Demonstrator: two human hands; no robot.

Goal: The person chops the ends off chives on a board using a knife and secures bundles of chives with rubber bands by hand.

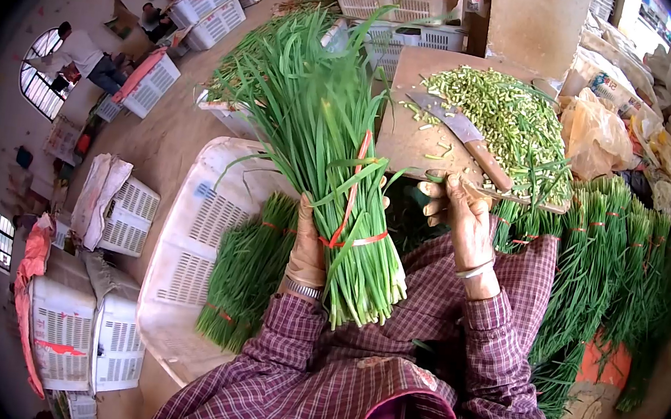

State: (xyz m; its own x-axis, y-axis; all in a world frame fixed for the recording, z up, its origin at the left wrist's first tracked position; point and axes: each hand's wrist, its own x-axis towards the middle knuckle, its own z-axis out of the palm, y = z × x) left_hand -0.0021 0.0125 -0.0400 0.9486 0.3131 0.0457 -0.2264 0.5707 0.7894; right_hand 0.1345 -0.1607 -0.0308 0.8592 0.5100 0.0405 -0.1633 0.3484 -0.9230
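My left hand (311, 244) is wrapped round a large bundle of garlic chives (352, 211), its pale cut ends pointing down towards me and its long leaves fanning away. A red tie (361, 240) circles the bundle near the cut ends, and a red strand runs up its side. To the right, apart from the bundle, my right hand (470, 215) is raised with curled fingers and the thumb pressed in; whatever they may pinch is too small to name. Beyond it, a knife (462, 129) with a wooden handle lies on a board (404, 143) beside chopped stem ends (502, 104).
At my left, a white plastic crate (184, 251) holds more tied chives (241, 290). Several bundles (605, 246) stand at the right. Plastic bags (600, 139) lie beyond them. Stacked crates (61, 328) line the left side, and a person (86, 56) stands far off.
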